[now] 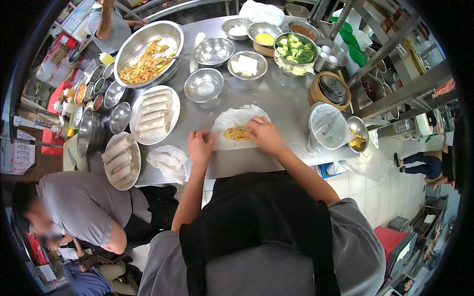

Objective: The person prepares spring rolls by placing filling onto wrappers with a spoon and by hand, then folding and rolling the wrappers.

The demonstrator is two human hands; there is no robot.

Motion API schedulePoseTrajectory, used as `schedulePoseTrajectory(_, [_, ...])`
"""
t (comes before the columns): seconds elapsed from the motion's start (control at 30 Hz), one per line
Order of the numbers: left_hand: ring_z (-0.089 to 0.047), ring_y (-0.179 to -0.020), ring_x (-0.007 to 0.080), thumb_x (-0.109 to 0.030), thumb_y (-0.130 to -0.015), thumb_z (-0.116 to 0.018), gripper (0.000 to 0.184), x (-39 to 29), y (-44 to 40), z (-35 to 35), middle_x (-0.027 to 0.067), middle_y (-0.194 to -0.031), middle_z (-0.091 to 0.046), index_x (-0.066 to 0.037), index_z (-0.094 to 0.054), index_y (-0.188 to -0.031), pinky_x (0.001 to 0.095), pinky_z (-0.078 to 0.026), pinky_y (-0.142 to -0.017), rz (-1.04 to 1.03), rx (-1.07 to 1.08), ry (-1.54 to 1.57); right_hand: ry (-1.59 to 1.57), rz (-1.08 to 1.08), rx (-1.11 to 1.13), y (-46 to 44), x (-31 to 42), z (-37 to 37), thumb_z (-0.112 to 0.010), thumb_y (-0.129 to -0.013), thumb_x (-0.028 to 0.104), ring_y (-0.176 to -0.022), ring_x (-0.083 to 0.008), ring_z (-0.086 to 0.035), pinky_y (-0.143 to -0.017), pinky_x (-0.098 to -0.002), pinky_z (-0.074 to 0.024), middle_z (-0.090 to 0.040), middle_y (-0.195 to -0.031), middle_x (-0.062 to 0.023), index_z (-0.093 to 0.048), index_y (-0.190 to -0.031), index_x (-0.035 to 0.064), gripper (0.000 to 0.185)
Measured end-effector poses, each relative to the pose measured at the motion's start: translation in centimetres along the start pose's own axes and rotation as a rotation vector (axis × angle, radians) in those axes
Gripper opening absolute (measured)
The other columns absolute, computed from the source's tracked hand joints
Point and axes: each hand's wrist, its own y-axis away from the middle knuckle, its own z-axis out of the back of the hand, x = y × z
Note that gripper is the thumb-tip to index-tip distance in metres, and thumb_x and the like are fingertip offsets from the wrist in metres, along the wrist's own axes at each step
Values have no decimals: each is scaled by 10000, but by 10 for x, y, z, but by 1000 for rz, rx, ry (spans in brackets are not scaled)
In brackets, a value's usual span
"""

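Spring-roll wrapper (232, 114), thin, whitish and slightly puckered along its rounded far edge, lies on the brushed-steel table (289, 111) right before the person, between both hands, with a small heap of shredded yellow-brown filling (236, 133) across its middle. Its near edge looks straight, though I cannot tell whether that is a fold; the sheet is not yet rolled up. The left hand (201, 146) has its fingers bent at the wrapper's left edge, while the right hand (266, 135) reaches in with fingertips at the right end of the filling; blur hides whether either is pinching anything. Judging by the finished work, this is one of a batch well under way: smooth, pale cylinders (154, 111) lie side by side on a glossy white oval plate (173, 116), and more rolls (118, 160) fill a second plate (126, 186) just beside it. Plenty seems left to wrap, since a wide, shiny steel bowl (171, 37) holds a moist, stringy mound of shredded mixture (143, 64).
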Motion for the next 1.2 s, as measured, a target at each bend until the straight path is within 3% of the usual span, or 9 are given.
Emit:
schedulePoseTrajectory(0.2, [-555, -999, 355, -450, -720, -842, 482, -16, 18, -13, 134, -946, -604, -55, -657, -926, 462, -463, -853, 212, 9, -190, 92, 105, 82, -22, 20, -40, -785, -743, 342, -1146, -273, -521, -960, -463, -377, -590, -1117, -51, -654, -1158, 117, 490])
schedulePoseTrajectory(0.4, [-545, -1049, 358, -314, -809, -788, 365, -19, 25, -27, 107, -1034, -582, -61, -615, -1009, 482, -462, -854, 153, 8, -160, 109, 107, 140, -22, 9, -53, -801, -710, 372, -1096, -256, -534, -950, -468, -347, -591, -1104, -26, -670, -1114, 172, 469])
schedulePoseTrajectory(0.5, [-613, -928, 350, -215, -859, -743, 285, -21, 20, -31, 145, -972, -632, -19, -602, -1010, 444, -494, -809, 189, 83, 151, 138, 121, 124, -23, 12, -51, -778, -744, 345, -1073, -258, -540, -944, -469, -345, -591, -1088, -20, -678, -1088, 191, 390])
schedulePoseTrajectory(0.6, [-647, -813, 299, -159, -864, -735, 296, -33, 24, -35, 186, -932, -665, 21, -593, -1052, 385, -513, -758, 256, -109, 525, 155, 104, 79, -20, 20, -50, -754, -778, 306, -1050, -255, -547, -945, -468, -341, -599, -1057, -16, -691, -1054, 197, 303])
schedulePoseTrajectory(0.7, [-641, -849, 177, -160, -882, -730, 288, -22, 26, -48, 123, -936, -681, 27, -623, -1072, 317, -515, -714, 388, -107, 642, 154, 103, 33, -19, 21, -55, -743, -792, 290, -1036, -249, -552, -948, -472, -338, -606, -1027, -14, -702, -1032, 200, 260])
schedulePoseTrajectory(0.8, [-631, -774, 158, -169, -876, -744, 282, -14, 25, -53, 97, -874, -684, 19, -658, -1067, 299, -508, -677, 520, 25, 678, 155, 112, 8, -16, 21, -57, -742, -795, 290, -1033, -242, -555, -959, -479, -333, -610, -1019, -11, -710, -1033, 201, 256])
schedulePoseTrajectory(0.9, [-627, -698, 168, -188, -872, -749, 256, -21, 25, -45, 93, -781, -684, 24, -689, -1001, 310, -497, -636, 497, 99, 569, 140, 111, 9, -14, 21, -57, -736, -803, 289, -1049, -240, -559, -984, -487, -328, -618, -1045, -9, -715, -1047, 201, 260])
schedulePoseTrajectory(1.0, [-626, -661, 186, -208, -872, -743, 257, -25, 27, -45, 120, -755, -688, 27, -701, -967, 335, -487, -622, 153, -93, 265, 112, 98, 8, -12, 21, -52, -715, -821, 283, -1064, -240, -563, -1003, -493, -326, -634, -1056, -10, -725, -1046, 196, 242])
schedulePoseTrajectory(1.2, [-655, -688, 256, -225, -866, -744, 261, -44, 28, -40, 162, -813, -709, 13, -704, -966, 362, -501, -652, 189, -113, 329, -19, -29, 6, -16, 27, -43, -674, -840, 250, -1045, -252, -567, -953, -487, -355, -658, -1000, -11, -748, -955, 166, 161])
